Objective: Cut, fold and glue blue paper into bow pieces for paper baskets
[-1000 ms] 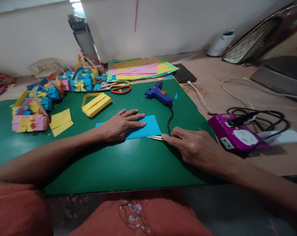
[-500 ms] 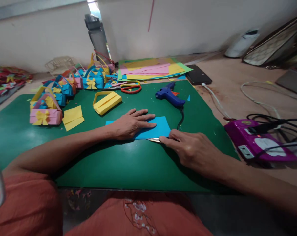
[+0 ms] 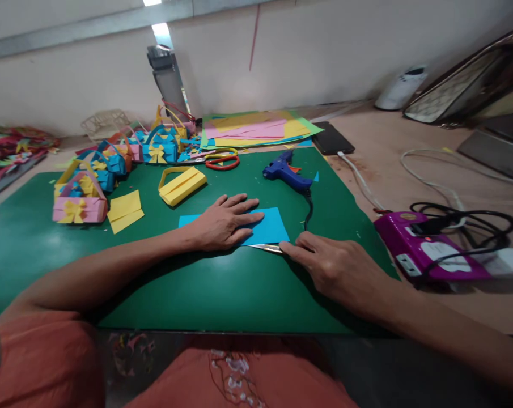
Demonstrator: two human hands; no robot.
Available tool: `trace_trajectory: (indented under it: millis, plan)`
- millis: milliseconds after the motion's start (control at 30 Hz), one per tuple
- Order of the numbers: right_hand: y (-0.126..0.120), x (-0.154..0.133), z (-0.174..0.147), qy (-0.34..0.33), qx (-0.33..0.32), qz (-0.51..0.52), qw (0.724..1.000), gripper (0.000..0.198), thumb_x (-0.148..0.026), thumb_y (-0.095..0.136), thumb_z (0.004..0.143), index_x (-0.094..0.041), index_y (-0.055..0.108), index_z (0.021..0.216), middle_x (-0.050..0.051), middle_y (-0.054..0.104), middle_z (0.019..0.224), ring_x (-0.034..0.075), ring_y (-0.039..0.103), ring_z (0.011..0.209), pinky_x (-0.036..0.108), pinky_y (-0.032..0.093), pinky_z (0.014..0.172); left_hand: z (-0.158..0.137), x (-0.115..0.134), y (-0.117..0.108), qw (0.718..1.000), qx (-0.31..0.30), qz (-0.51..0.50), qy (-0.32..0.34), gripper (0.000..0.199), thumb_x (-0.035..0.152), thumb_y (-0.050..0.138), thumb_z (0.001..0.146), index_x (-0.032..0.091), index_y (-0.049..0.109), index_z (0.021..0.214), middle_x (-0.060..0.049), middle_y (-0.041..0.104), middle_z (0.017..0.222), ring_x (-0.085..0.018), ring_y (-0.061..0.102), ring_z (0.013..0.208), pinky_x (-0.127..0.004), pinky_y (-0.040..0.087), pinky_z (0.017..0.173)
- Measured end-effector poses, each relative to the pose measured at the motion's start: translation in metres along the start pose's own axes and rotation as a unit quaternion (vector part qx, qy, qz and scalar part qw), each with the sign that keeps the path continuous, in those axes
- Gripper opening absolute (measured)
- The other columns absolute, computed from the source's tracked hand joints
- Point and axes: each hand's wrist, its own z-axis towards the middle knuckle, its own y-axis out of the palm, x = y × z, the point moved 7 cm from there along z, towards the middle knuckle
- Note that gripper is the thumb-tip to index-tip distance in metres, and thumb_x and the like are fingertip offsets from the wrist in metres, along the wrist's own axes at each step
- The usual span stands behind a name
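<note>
A sheet of blue paper [image 3: 270,226] lies on the green mat [image 3: 222,294]. My left hand [image 3: 222,224] rests flat on it with the fingers spread, covering its middle. At the paper's near right edge, my right hand [image 3: 324,258] is closed on a knife [image 3: 268,247]. The thin, pointed metal blade lies along that edge and points left; the handle is hidden in the hand. Beyond the paper stand a blue glue gun [image 3: 288,173] and a small yellow paper bag [image 3: 182,186] with a handle.
Finished-looking paper bags with bows [image 3: 80,208] and a yellow paper piece [image 3: 126,211] occupy the left. Scissors [image 3: 222,163], coloured sheets [image 3: 256,129] and a phone [image 3: 333,138] lie at the back. A purple power strip [image 3: 426,246] with tangled cables is at right.
The view has tilted up slightly and shifted right. My right hand has moved a little rightward relative to the paper, and more of the blade shows. My left hand stays pressed on the sheet.
</note>
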Motion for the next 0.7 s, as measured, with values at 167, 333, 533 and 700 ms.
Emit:
trace_trajectory:
  millis: [167,333,533,700]
  plan:
    - [0.004,0.021,0.002,0.043,-0.021,-0.018,0.999,0.039,-0.010,0.034,0.086,-0.020,0.064,0.109,0.006,0.059,0.077,0.014,0.050,0.060,0.025,0.024,0.050,0.002,-0.005,0.000,0.996,0.028,-0.006,-0.087,0.044,0.035,0.037,0.093,0.023,0.044,0.134,-0.009,0.034,0.148,-0.033,0.027,0.136,-0.060,0.027,0.105]
    - [0.008,0.042,0.016,0.109,-0.056,-0.029,0.992,0.042,-0.019,0.028,0.089,-0.021,0.064,0.112,0.009,0.062,0.084,0.016,0.049,0.059,0.027,0.023,0.050,0.005,-0.012,-0.002,0.979,0.081,-0.031,-0.187,0.044,0.027,0.043,0.090,0.018,0.045,0.133,-0.013,0.037,0.145,-0.034,0.025,0.137,-0.060,0.028,0.105]
    - [0.013,0.050,0.021,0.116,-0.067,-0.032,0.990,0.045,-0.021,0.024,0.090,-0.022,0.065,0.109,0.010,0.063,0.084,0.018,0.049,0.057,0.029,0.023,0.049,0.001,-0.010,-0.002,0.997,0.034,-0.070,-0.020,0.033,0.023,0.043,0.091,0.024,0.056,0.122,-0.008,0.044,0.141,-0.025,0.035,0.134,-0.048,0.031,0.108]
    - [0.013,0.047,0.017,0.084,-0.028,-0.021,0.996,0.043,-0.018,0.029,0.088,-0.023,0.065,0.111,0.008,0.063,0.081,0.017,0.048,0.055,0.028,0.025,0.049,-0.016,-0.024,-0.002,0.998,-0.017,-0.049,0.022,0.038,0.025,0.036,0.095,0.026,0.047,0.131,-0.006,0.035,0.147,-0.026,0.025,0.139,-0.056,0.023,0.108]
